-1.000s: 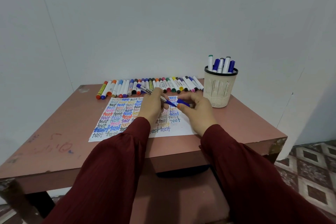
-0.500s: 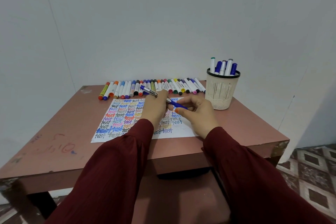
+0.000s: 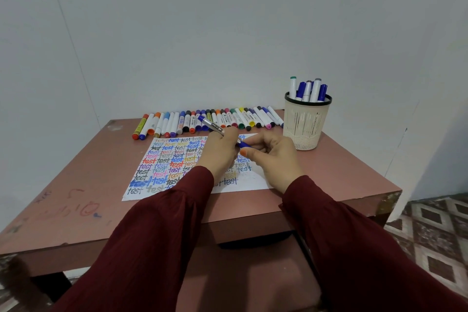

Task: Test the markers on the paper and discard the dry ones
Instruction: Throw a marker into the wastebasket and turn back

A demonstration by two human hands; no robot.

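A white paper (image 3: 162, 159) covered with coloured "test" words lies on the brown table (image 3: 76, 185). My left hand (image 3: 221, 153) grips a blue marker (image 3: 211, 125) by its white barrel, its back end pointing up-left over the paper. My right hand (image 3: 272, 153) pinches the marker's blue cap (image 3: 244, 145) at the other end, and the cap sits on the marker. A row of several capped markers (image 3: 210, 120) lies along the table's far edge.
A cream mesh cup (image 3: 306, 124) holding several markers stands at the back right of the table. White walls close in behind and to the left. The table's right edge drops to a patterned tiled floor (image 3: 430, 235).
The cap in my right hand has closed the gap to the marker's tip and now sits on it. Both hands stay over the paper's right half.
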